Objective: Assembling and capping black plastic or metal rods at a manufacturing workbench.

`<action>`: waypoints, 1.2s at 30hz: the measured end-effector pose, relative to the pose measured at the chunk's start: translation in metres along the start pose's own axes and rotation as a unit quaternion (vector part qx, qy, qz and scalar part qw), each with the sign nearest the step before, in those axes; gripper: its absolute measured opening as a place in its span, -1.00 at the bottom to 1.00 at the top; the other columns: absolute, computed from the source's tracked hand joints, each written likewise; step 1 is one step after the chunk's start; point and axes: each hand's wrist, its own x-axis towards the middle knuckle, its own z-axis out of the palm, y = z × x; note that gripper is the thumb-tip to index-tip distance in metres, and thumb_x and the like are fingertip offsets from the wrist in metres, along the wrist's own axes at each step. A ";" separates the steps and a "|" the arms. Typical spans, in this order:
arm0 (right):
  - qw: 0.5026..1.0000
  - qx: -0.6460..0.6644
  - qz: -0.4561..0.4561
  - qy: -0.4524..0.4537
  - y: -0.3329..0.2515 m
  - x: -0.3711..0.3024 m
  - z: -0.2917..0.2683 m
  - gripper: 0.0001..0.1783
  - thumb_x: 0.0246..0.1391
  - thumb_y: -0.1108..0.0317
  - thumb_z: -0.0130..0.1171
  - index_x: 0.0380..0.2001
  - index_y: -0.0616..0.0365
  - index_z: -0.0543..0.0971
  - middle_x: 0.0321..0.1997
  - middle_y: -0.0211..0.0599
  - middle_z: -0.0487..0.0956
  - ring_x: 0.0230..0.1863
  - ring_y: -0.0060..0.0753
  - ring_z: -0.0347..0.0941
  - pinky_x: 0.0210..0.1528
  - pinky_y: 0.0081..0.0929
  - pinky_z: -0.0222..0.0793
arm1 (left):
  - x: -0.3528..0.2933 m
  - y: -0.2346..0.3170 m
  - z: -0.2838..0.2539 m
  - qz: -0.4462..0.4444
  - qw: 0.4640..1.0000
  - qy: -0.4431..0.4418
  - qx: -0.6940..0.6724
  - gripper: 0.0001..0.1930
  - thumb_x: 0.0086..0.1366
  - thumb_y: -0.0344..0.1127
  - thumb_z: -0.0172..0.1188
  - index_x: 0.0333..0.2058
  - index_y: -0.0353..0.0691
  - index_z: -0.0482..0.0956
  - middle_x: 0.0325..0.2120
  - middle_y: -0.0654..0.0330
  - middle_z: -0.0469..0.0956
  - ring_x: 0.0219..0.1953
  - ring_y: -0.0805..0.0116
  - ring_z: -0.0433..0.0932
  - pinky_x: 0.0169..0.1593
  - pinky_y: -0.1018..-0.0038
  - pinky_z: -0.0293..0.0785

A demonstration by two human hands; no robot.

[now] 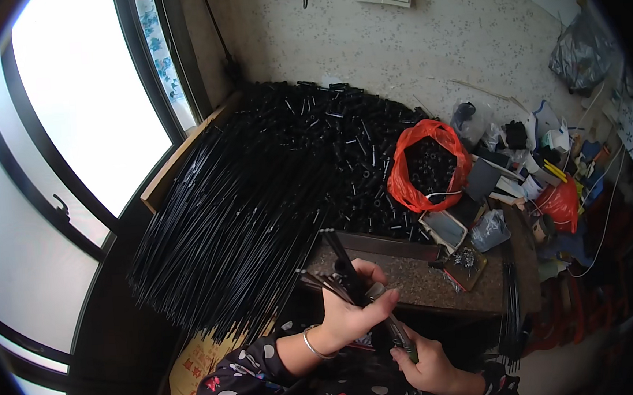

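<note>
So my left hand point(348, 315) is curled snugly round a few thin black rods point(326, 282) and a thicker black tube point(341, 255), ends poking toward 10 and 11 o'clock. My right hand point(427, 366), at 4 from it, is wrapped round some dark tool point(398, 333), can't tell what kind. Long black rods point(212, 230) heaped at 10, red bag point(406, 193) at 1.

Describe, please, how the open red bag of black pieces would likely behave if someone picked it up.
The red bag would likely feel floppy, since its thin rim crumples. It may sag heavily, being loaded with black pieces, which could spill through its wide-open mouth.
</note>
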 end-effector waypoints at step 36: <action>0.761 0.390 -0.343 0.389 0.010 0.012 -0.086 -0.52 0.19 -0.15 -0.31 -0.37 0.08 0.30 -0.60 -0.52 0.16 -0.61 -0.65 0.01 -0.61 -0.70 -0.03 | -0.106 -0.263 -0.078 -0.648 0.639 -0.001 -0.415 -0.31 0.13 0.08 0.06 0.08 -0.35 0.23 0.09 -0.02 0.23 0.05 -0.01 0.30 0.17 0.13 0.12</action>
